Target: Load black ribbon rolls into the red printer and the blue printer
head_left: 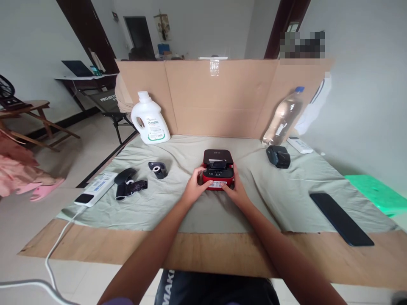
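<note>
In the middle of the cloth sits a small red and black label printer [218, 180]. Its black upper part stands toward the back, and a piece of dark strip lies across its middle. My left hand [194, 185] grips its left side, thumb on the front face near a white label. On the right side, my right hand [237, 189] holds it in the same way, its thumb also at the front. To the left of the printer lies a black roll with a white core [158, 170]. Farther left are a dark unwound roll [132, 189] and a black curved piece [125, 175].
A white power strip [96, 189] with a cable lies at left. Behind stand a white detergent jug [151, 120], a cardboard panel [219, 99] and a clear bottle [284, 116]. Rightward are a black block-like object [278, 156], a dark phone [340, 218] and a green stool [377, 195].
</note>
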The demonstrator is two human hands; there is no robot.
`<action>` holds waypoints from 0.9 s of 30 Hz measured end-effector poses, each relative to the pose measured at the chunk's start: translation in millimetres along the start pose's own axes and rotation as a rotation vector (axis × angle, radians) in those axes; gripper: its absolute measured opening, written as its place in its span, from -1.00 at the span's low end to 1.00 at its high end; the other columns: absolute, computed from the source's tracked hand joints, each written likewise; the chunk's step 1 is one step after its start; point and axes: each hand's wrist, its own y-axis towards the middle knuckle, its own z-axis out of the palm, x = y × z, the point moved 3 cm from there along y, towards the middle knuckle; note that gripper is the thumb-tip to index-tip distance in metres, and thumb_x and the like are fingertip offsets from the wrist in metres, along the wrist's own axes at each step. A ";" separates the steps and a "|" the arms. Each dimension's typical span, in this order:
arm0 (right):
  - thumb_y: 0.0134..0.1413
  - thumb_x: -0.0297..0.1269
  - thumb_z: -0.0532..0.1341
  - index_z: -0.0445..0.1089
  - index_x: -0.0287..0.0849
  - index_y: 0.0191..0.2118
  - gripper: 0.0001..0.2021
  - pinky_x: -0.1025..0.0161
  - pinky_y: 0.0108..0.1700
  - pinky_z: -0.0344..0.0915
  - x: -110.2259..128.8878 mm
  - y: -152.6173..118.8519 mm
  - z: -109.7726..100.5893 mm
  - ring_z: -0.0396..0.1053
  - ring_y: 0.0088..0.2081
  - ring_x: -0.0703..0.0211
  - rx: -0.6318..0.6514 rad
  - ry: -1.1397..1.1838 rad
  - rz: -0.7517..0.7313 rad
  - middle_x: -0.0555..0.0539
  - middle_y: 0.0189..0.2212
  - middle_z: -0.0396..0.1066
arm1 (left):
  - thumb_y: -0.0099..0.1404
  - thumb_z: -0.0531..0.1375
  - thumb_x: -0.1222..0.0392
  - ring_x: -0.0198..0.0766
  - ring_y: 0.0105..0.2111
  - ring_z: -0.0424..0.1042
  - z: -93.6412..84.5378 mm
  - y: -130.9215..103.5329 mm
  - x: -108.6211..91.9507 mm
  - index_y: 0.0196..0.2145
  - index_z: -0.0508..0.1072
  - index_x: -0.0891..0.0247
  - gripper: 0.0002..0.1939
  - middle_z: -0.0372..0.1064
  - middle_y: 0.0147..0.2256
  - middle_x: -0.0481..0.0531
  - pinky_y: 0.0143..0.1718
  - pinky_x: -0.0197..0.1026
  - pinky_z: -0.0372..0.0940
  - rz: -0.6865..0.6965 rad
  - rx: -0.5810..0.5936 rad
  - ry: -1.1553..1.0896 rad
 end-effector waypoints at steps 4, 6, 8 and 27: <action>0.22 0.01 0.16 -0.11 -0.08 0.44 -0.23 -0.07 0.25 0.22 2.7 0.3 -6.9 0.17 0.29 -0.06 -0.019 0.040 0.049 -0.15 0.34 0.10 | 0.19 0.32 0.08 -0.08 0.24 0.27 0.5 -3.1 -2.6 0.05 0.31 0.17 -0.50 0.23 0.24 0.18 0.24 -0.04 0.21 0.028 0.006 -0.024; 0.30 0.04 0.04 0.14 -0.05 0.36 -0.41 -0.07 0.28 0.18 6.6 7.1 -16.6 0.17 0.28 -0.04 -0.056 0.023 0.028 -0.10 0.31 0.18 | 0.21 0.31 0.08 -0.06 0.25 0.25 -0.4 -4.5 -3.3 0.06 0.32 0.15 -0.51 0.18 0.28 0.18 0.23 -0.02 0.23 0.036 -0.002 -0.008; 0.35 0.04 -0.05 0.37 -0.05 0.21 -0.49 -0.10 0.30 0.12 10.8 21.5 -28.2 0.23 0.24 -0.03 -0.086 -0.040 0.001 -0.10 0.21 0.33 | 0.20 0.32 0.09 -0.05 0.22 0.30 -1.7 -4.8 -2.9 0.08 0.33 0.15 -0.50 0.21 0.27 0.19 0.21 -0.01 0.24 0.042 -0.022 0.028; -0.01 -0.07 0.29 0.43 -0.22 -0.15 -0.64 0.32 -0.66 0.10 39.0 140.5 -9.5 0.38 -0.62 0.23 0.629 -0.028 0.310 -0.23 -0.17 0.55 | 0.15 0.38 0.12 -0.10 0.16 0.33 -8.7 -1.2 -8.3 0.08 0.39 0.12 -0.46 0.32 0.19 0.10 0.21 -0.01 0.23 0.162 -0.030 0.176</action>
